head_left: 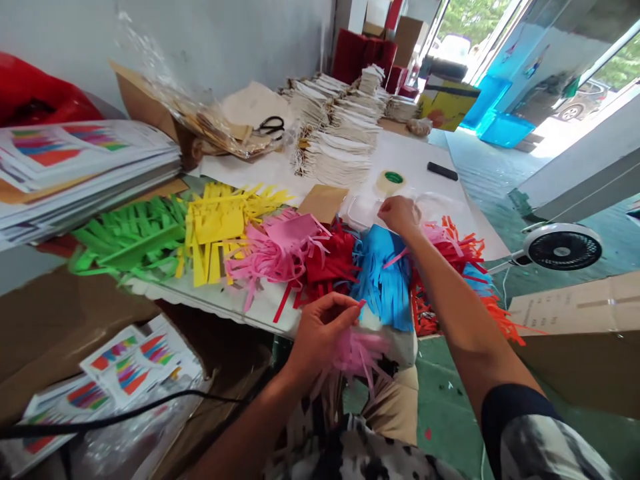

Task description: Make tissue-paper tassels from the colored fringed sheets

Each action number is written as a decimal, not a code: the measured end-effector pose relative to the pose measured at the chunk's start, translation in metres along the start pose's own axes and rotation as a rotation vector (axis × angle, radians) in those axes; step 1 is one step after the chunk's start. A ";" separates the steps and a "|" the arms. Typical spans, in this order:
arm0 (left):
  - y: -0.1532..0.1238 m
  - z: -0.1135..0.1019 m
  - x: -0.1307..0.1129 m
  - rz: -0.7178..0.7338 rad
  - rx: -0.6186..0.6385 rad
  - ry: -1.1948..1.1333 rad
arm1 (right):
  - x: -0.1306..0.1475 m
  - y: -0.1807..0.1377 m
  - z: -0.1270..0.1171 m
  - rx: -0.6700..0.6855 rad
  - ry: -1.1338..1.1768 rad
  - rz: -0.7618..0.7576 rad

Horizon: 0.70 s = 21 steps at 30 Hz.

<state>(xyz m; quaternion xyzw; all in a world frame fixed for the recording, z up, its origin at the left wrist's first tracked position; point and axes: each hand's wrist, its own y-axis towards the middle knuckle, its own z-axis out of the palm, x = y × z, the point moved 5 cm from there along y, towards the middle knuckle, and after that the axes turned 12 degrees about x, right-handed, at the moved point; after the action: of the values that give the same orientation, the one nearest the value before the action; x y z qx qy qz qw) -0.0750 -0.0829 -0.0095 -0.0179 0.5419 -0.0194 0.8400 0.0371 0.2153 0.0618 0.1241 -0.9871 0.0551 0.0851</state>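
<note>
My left hand [323, 327] is low at the table's front edge, thumb and forefinger pinched on the top of a pink fringed paper tassel [355, 353] that hangs over my lap. Across the table, my right hand [401, 216] reaches with its fingers bent together over a clear plastic tray [365, 212]; anything in them is too small to make out. Between the hands lie blue fringed strips [383, 273]. Left of them, in a row, are red [333, 260], pink [285, 243], yellow [217, 227] and green [135, 233] fringed bundles. Orange fringe [463, 247] is beneath my right forearm.
Behind the tray are a roll of tape [391, 181] and a dark phone-like object [443, 171]. Stacks of off-white bundles [340, 147] and scissors [270, 125] sit further back. Printed sheets [90, 147] are piled at left. A small fan [565, 247] and cardboard box [575, 333] stand right.
</note>
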 end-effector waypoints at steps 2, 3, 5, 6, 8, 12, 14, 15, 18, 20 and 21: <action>-0.001 0.001 -0.005 0.032 -0.029 0.004 | 0.001 -0.030 -0.014 -0.085 0.071 -0.068; -0.002 0.002 -0.008 0.047 -0.041 0.019 | 0.003 -0.052 -0.019 -0.120 0.145 -0.143; -0.006 0.006 -0.015 0.085 -0.052 0.080 | 0.007 -0.104 -0.025 -0.091 0.360 -0.373; -0.009 0.009 -0.018 0.107 -0.048 0.123 | 0.008 -0.132 -0.025 -0.032 0.466 -0.461; -0.015 0.017 -0.024 0.154 -0.023 0.210 | 0.007 -0.187 -0.020 0.152 0.595 -0.565; -0.026 0.035 -0.033 0.249 0.023 0.371 | -0.005 -0.255 -0.016 0.257 0.670 -0.581; -0.029 0.044 -0.037 0.286 0.048 0.450 | -0.011 -0.268 -0.018 0.225 0.671 -0.571; -0.031 0.049 -0.038 0.300 0.062 0.483 | -0.014 -0.272 -0.020 0.210 0.662 -0.575; -0.035 0.059 -0.043 0.351 0.091 0.572 | -0.019 -0.281 -0.023 0.174 0.623 -0.589; -0.039 0.064 -0.046 0.391 0.105 0.641 | -0.022 -0.287 -0.025 0.154 0.596 -0.600; -0.040 0.066 -0.047 0.409 0.118 0.678 | -0.022 -0.291 -0.026 0.142 0.581 -0.609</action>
<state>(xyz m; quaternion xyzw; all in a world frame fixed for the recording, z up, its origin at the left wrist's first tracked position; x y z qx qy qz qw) -0.0347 -0.1202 0.0629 0.1462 0.7788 0.1123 0.5996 0.1362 -0.0563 0.1082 0.3949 -0.8339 0.1281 0.3635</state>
